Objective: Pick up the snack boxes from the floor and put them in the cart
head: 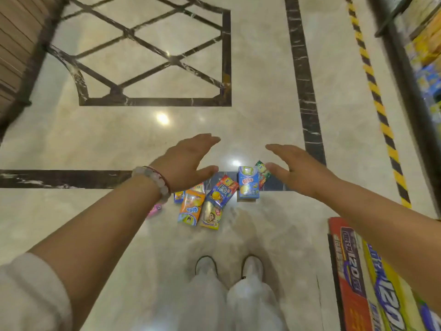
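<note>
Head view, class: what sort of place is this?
Probably a shop: polished beige marble floor, colourful snack boxes scattered on it, blurred stocked shelves at right, yellow-black hazard tape.

pink box (155, 209): mostly hidden behind the left forearm
green box (262, 174): partly covered by the right hand (300, 173)
shelf goods (427, 56): blurred, unreadable
large printed boxes (372, 283): cut off by the right and bottom edges

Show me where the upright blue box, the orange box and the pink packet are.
upright blue box (248, 185): head view, front face.
orange box (191, 207): head view, top face.
pink packet (155, 209): head view, visible end beside the left forearm.
</note>
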Demonstrator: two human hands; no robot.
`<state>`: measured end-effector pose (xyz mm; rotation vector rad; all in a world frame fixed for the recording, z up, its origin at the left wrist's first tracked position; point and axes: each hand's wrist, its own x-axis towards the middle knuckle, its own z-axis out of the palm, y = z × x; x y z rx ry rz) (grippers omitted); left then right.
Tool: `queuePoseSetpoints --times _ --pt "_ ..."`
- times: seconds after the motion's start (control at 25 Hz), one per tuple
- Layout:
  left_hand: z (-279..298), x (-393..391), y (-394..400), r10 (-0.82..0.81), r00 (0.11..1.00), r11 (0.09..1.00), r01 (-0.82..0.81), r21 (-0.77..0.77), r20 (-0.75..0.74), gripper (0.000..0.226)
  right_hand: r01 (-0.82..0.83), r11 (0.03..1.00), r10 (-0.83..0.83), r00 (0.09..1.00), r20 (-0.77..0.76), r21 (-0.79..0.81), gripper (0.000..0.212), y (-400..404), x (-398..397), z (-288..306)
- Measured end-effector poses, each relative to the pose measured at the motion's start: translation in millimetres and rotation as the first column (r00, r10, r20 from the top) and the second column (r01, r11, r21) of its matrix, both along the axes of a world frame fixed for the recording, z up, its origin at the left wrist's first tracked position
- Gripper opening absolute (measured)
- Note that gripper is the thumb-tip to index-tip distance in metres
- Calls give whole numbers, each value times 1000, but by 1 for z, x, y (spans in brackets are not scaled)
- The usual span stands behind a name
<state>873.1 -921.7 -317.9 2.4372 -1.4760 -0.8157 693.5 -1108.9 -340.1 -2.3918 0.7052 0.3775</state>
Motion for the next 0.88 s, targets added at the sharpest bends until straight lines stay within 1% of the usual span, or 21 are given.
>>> queuePoseSetpoints --times 0.2,0.28,0.4,0.52,0.6,0.68,0.76,0.8,0.88 --pt "-156 3 -14 88 995 996 -89 -17 -45 62 34 998 -33 999 -37 44 48 -5 10 -162" --pt "-229 2 -20 116 993 993 -117 -33 -33 66 61 997 -59 997 -40 46 49 -6 12 -233" --pt "-329 8 -26 128 991 992 -128 1 -47 66 156 986 -153 987 -44 67 50 -4 12 -326" --pt "-416 24 -37 160 986 986 -157 56 -39 61 164 985 -164 986 -4 55 50 -14 21 -405" --pt "-451 32 -46 203 979 977 -200 70 -37 60 176 984 -176 983 50 20 50 -26 31 -436" --pt "-471 33 -54 278 959 960 -275 51 -60 57 238 969 -228 965 131 -65 49 -35 39 -455" --pt "-483 27 -58 343 932 939 -339 55 -116 55 329 937 -305 934 185 -114 49 -38 40 -465" --pt "-485 24 -58 365 922 931 -359 69 -128 53 369 922 -346 921 178 -116 51 -38 38 -467" --pt "-488 16 -56 384 912 923 -375 91 -141 48 439 896 -428 895 129 -69 58 -33 32 -471"
